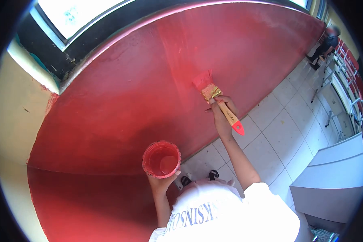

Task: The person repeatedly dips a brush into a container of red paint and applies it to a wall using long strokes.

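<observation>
My right hand (223, 108) grips a paintbrush (228, 115) near its metal band, the wooden handle with a red tip pointing back toward me. Red paint coats the bristles, which lie against the red wall (129, 92). A wetter-looking, brighter streak runs down the wall just left of the brush. Low and to the left, my left hand (161, 183) holds a paint tub (144, 161) from underneath and the side. Red paint sits inside the tub, and its rim is smeared with it. Most of the left fingers are hidden behind the tub.
A window (84, 16) with a dark frame runs above the wall. Cream wall (12, 121) borders the red at left. White floor tiles (286, 133) lie to the right, with stacked desks and chairs (343, 97) and a person (326, 46) farther off. Grey-white furniture (330, 173) stands close at right.
</observation>
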Action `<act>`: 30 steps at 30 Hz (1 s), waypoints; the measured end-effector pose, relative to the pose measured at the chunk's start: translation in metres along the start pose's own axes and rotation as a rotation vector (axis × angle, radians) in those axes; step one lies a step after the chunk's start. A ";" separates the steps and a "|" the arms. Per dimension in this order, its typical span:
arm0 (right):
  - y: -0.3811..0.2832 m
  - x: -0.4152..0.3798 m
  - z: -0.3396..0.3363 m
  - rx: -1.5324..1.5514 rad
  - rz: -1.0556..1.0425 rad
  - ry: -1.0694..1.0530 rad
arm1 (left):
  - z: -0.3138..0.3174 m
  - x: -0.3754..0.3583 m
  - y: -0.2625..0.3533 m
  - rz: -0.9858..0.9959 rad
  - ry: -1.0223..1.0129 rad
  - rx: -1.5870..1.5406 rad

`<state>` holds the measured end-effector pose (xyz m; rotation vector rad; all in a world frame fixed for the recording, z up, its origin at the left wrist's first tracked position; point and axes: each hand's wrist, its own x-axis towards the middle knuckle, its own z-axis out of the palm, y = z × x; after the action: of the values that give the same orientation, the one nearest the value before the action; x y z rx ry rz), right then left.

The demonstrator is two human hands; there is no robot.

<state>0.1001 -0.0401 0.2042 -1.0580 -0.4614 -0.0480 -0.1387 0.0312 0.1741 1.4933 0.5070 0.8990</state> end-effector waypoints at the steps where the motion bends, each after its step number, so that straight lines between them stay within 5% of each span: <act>1: 0.009 -0.005 -0.004 -0.004 0.024 0.004 | 0.000 0.001 -0.001 0.003 -0.009 0.002; 11: 0.087 -0.055 -0.053 -0.097 0.139 0.000 | 0.016 -0.003 0.009 -0.021 -0.022 -0.034; 18: 0.047 -0.066 -0.062 -0.130 0.226 0.054 | 0.001 0.005 0.010 0.032 -0.045 -0.026; 24: -0.074 0.023 -0.030 -0.138 -0.220 -0.009 | 0.020 0.002 0.016 0.067 -0.028 -0.034; 30: -0.126 0.091 0.034 0.244 -0.526 -0.068 | 0.017 0.003 0.020 0.062 -0.051 -0.060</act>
<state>0.1386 -0.0581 0.3577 -0.6789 -0.7780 -0.4129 -0.1275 0.0194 0.1952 1.4799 0.3948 0.9144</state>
